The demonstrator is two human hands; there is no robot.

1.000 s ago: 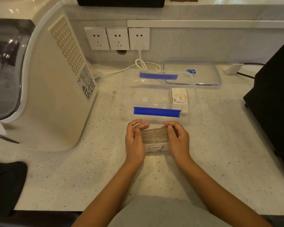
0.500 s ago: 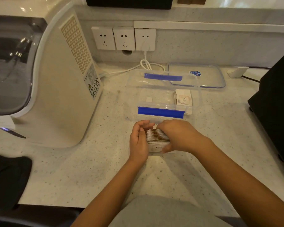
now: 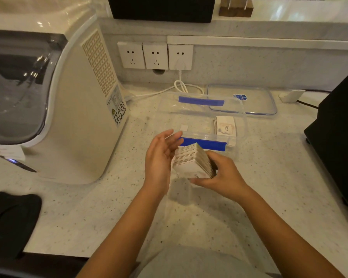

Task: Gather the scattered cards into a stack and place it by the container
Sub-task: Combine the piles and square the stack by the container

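A thick stack of white cards [image 3: 191, 161] is lifted off the counter, tilted on its edge. My right hand [image 3: 222, 174] grips the stack from the right and below. My left hand [image 3: 161, 157] is flat against the stack's left face, fingers spread and pointing up. Just behind the hands lies a clear plastic container [image 3: 240, 125] with blue clips. A second small pile of cards [image 3: 225, 127] marked "love" rests inside it at the right.
The container's clear lid [image 3: 255, 98] lies behind it. A large cream appliance [image 3: 84, 109] stands at the left, a black box [image 3: 338, 137] at the right. Wall sockets [image 3: 155, 55] and a white cable [image 3: 181, 87] are at the back. A black pad [image 3: 10, 219] sits at the lower left.
The stack has been raised from the counter and tipped up. My right hand took hold of it; my left hand opened flat beside it. The camera has tilted and moved closer.
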